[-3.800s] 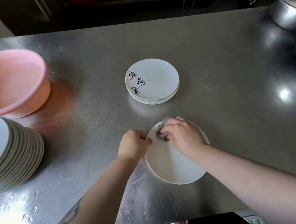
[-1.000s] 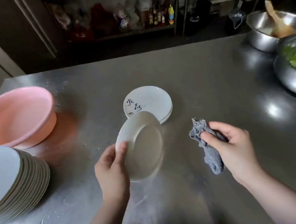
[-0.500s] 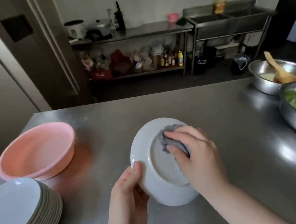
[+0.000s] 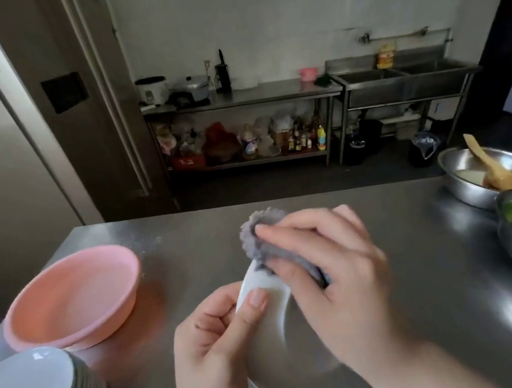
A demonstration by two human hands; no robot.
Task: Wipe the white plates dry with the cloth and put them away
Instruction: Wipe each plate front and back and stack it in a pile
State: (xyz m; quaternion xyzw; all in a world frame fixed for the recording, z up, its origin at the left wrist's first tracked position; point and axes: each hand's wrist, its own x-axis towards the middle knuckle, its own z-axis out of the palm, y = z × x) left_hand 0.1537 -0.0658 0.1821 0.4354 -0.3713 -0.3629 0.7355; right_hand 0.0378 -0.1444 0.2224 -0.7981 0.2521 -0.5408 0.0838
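Left hand pinching white plate; right hand curled around grey cloth.

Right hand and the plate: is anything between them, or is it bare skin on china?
The grey cloth lies between them in the head view: the right hand presses it against the white plate, which the left hand grips by its rim.

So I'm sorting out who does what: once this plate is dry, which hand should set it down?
Left, probably. The left hand already grips the plate by its rim, while the right hand is busy pressing the cloth on it.
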